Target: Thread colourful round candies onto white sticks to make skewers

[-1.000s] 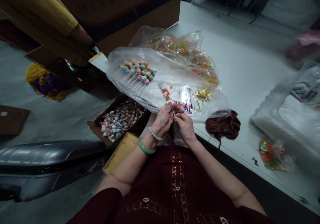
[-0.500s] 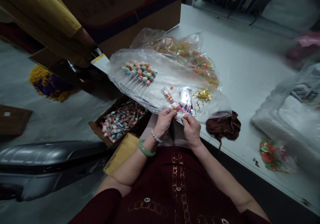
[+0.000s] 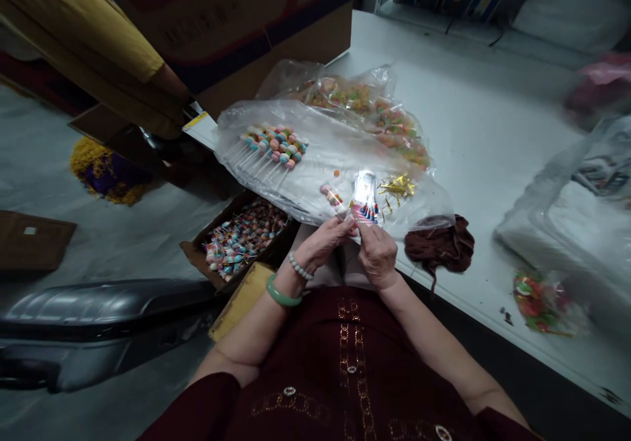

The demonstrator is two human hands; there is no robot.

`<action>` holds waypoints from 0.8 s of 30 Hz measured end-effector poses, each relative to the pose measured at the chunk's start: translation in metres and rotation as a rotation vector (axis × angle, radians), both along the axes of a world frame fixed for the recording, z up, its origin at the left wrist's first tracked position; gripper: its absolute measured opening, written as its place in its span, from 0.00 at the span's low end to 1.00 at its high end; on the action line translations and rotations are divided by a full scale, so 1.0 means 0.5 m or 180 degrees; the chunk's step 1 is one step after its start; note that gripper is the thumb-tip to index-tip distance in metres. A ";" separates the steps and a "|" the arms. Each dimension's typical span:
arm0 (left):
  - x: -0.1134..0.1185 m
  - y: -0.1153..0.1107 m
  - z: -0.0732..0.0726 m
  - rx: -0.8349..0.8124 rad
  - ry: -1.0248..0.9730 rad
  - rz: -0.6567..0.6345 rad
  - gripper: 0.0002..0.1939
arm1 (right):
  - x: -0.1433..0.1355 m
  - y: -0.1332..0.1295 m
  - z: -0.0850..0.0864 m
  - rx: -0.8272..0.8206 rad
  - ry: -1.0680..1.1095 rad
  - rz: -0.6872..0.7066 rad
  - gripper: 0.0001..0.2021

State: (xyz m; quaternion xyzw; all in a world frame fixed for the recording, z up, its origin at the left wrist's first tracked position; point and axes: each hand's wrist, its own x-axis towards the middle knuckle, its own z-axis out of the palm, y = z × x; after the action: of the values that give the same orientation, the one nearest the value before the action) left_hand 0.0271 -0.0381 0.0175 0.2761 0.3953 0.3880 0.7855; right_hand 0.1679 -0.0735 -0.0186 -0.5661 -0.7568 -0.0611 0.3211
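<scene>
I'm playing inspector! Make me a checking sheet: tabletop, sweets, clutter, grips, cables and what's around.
Surface: white table, clear plastic sheet on it.
Job's things: candy stick in hand; candy-stick pile, silver packet and gold strips on the sheet.
Clutter: brown cloth at the table edge; bag of sweets farther right.
Grips: left grip holds the candy stick; right grip curled beside it, contents hidden.
Cables: thin cord-like lines at the back; too dim to confirm.
Surroundings: big carton, another person in yellow, open box of sweets.
</scene>
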 end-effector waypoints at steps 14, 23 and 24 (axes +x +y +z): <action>0.073 0.008 -0.007 -0.0633 -0.0681 0.0820 0.06 | -0.024 0.012 0.047 -0.0382 0.0368 -0.0002 0.09; -0.009 -0.007 -0.004 0.0248 -0.0128 -0.0440 0.13 | -0.005 0.021 0.033 -0.3734 0.4947 0.0743 0.13; -0.018 -0.007 -0.004 0.0436 0.0034 -0.0528 0.12 | -0.001 0.017 0.036 -0.3745 0.5012 0.0657 0.12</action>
State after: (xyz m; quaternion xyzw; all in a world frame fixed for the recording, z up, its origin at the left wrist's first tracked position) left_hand 0.0181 -0.0414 0.0156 0.3629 0.3478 0.3463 0.7921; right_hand 0.1675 -0.0652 -0.0005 -0.4458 -0.2825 0.7471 0.4041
